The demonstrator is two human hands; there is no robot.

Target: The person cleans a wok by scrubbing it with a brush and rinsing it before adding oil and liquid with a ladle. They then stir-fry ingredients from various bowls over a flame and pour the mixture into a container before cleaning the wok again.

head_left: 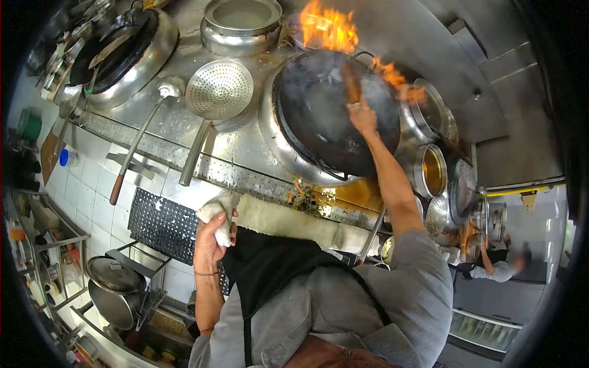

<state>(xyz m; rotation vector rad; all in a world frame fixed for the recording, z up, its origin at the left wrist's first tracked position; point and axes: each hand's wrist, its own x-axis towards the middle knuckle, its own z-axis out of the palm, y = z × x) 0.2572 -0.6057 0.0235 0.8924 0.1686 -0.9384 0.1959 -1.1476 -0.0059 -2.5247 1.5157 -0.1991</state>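
My right hand (362, 116) is closed around a brown wok brush (351, 83), reaching over the far right part of a large black wok (313, 122). Smoke or steam hangs over the wok, which sits on a round steel burner ring. Close to my body, my left hand (210, 244) grips a bunched white cloth (221, 211). Between my hands, a long folded pale towel (285, 224) lies along the stove's front edge.
Flames (328, 27) rise behind the wok and at its right. A perforated strainer (219, 90) and a ladle (170, 88) rest on the steel stovetop, handles toward me. A steel pot (241, 30) stands behind; an oil pot (431, 172) is right. Another person (500, 270) stands far right.
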